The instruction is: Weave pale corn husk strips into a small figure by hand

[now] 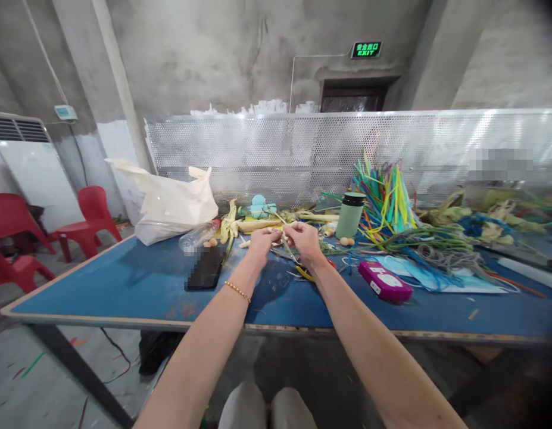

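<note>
Blue covered the worktop (137, 292), and near the middle of its far half the person's two hands met, fingertips almost touching. The left hand (263, 243), a gold beaded bracelet (237, 291) at its wrist, was closed in a pinch on a thin pale piece (283, 237); the right hand (302, 239) pinched the same piece from the other side, its fingers curled. The piece lay between the fingertips, too small to make out fully.

Taking the hands as the centre of the dial, pale husks (260, 225) lay just beyond at 11 o'clock and a white plastic bag (180, 199) slumped at 10. A dark phone (206, 269) lay flat at 8. Yellow handles (304, 273) showed at 5, beside the right wrist, and a purple pack (385, 281) sat at 4. Small tan balls (346, 241) rested at 3, near a green bottle (349, 219) standing upright between 2 and 3, with bright coloured strips (394, 199) heaped behind it.
</note>
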Available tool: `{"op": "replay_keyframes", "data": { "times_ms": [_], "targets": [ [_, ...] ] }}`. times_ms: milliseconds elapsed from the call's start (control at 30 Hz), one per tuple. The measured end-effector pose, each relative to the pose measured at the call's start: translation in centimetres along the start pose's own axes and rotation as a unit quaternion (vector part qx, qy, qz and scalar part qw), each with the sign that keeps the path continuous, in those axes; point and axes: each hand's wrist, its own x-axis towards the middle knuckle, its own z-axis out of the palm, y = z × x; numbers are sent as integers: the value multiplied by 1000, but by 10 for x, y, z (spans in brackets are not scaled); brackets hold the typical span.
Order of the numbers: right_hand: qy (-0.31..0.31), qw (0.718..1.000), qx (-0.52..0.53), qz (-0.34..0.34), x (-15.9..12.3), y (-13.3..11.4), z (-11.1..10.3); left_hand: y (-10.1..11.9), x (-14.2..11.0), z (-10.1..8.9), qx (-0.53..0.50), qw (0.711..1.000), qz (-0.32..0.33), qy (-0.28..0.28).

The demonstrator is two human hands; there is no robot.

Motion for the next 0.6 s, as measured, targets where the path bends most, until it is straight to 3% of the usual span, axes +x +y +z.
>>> {"op": "replay_keyframes", "data": {
  "times_ms": [200,367,500,600],
  "targets": [
    [31,1000,3,7,-1,2,6,1,1,0,13,1000,1,5],
    [-22,996,-90,12,5,8,-9,0,1,-2,64,998,20,10],
    [57,970,-222,-85,13,6,-22,-4,5,-4,144,988,43,16],
    [-24,965,-228,-124,11,1,-19,-4,6,-3,230,970,74,3]
  ]
}}
